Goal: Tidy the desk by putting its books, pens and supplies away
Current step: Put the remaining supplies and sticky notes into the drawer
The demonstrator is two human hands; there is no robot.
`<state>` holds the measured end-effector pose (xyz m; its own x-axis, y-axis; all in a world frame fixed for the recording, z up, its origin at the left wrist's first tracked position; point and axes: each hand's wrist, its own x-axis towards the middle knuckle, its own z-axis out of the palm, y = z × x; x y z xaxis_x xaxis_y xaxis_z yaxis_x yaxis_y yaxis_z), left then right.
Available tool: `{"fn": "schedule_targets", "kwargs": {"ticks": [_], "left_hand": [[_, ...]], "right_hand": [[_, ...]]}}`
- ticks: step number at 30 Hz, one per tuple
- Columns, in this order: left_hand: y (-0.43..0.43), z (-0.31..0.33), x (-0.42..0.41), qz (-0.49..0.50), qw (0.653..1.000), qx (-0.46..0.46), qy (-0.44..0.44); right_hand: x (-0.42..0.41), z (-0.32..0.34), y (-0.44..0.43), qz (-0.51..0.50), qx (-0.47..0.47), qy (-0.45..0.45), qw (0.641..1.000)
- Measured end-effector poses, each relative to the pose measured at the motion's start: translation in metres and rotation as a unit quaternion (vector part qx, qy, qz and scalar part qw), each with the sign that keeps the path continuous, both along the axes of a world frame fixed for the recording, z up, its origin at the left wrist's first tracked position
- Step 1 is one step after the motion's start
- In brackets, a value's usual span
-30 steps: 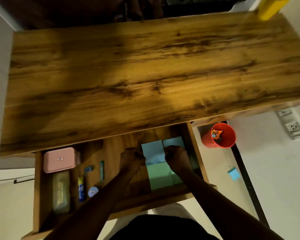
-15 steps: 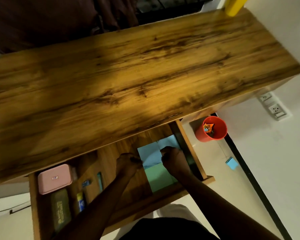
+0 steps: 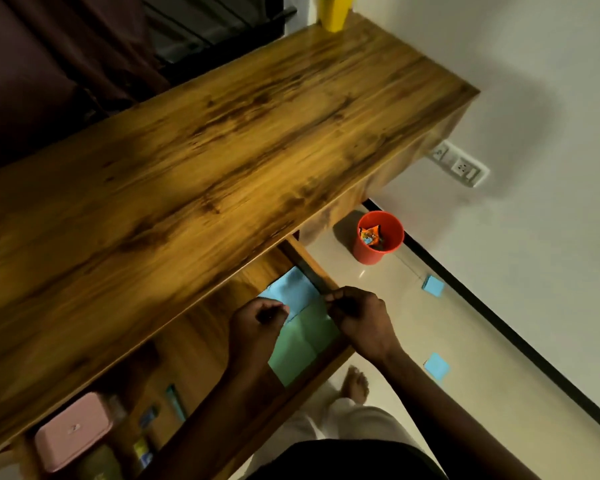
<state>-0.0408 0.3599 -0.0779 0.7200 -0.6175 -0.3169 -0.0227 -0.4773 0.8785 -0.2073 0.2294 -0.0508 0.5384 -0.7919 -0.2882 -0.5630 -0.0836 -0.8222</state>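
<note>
Both hands are seen with fingers curled above the open drawer [image 3: 309, 265]: the left hand [image 3: 257, 327] is held at the edge of the blue notes [image 3: 293, 292], the right hand [image 3: 361, 322] at the drawer's right wall; whether anything is pinched in either cannot be told. The blue notes and the green notes [image 3: 302, 344] are laid flat, side by side, in the drawer's right end. Two more are counted on the floor, well apart: a far blue pad [image 3: 433, 285] near one red bin [image 3: 364, 254] and a near blue pad [image 3: 436, 366]. One pink box [image 3: 71, 431] is kept in the drawer's left end
</note>
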Motion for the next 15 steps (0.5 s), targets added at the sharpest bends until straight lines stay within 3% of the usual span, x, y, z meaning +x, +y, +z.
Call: {"fn": "schedule_targets", "kwargs": {"ticks": [8, 15], "left_hand": [[-0.085, 0.038, -0.08, -0.14, 0.989, -0.044, -0.005], [-0.159, 0.036, -0.186, -0.228, 0.973, -0.029, -0.013]], "right_hand": [[-0.091, 0.016, -0.024, -0.112, 0.044, -0.082, 0.989], [-0.208, 0.003, -0.062, -0.21, 0.049, -0.088, 0.972]]}}
